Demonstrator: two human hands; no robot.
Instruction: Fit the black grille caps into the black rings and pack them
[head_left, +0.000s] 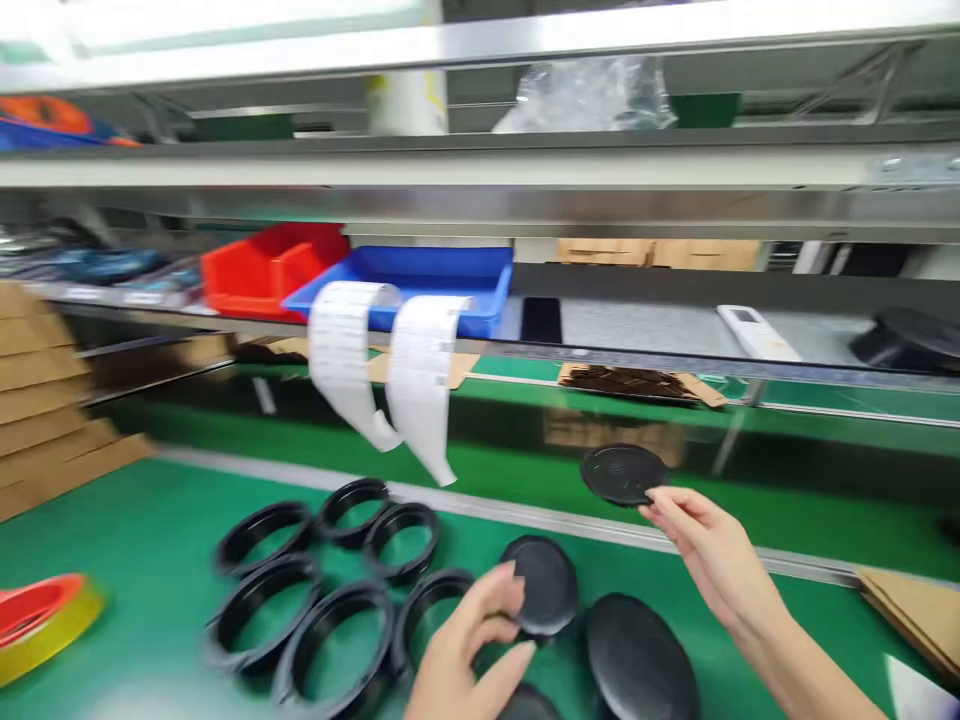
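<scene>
My right hand (709, 555) pinches the edge of a thin black round disc (622, 473) between thumb and fingers, holding it above the bench. My left hand (469, 655) is open, thumb and fingers apart and curved. Its fingertips are at the left edge of a black round cap (544, 585); whether they touch it I cannot tell. A larger black domed cap (641, 660) lies to the right of that. Another round black piece (529, 705) shows partly at the bottom edge. Several black rings (289, 655) lie on the green mat left of my left hand.
A yellow tape roll (64, 635) is at the left, below stacked cardboard (45, 420). The shelf above holds a red bin (262, 270), a blue tray (435, 265), a dark phone-like slab (541, 320) and a white device (757, 332). Printed paper strips (426, 370) hang down over the bench.
</scene>
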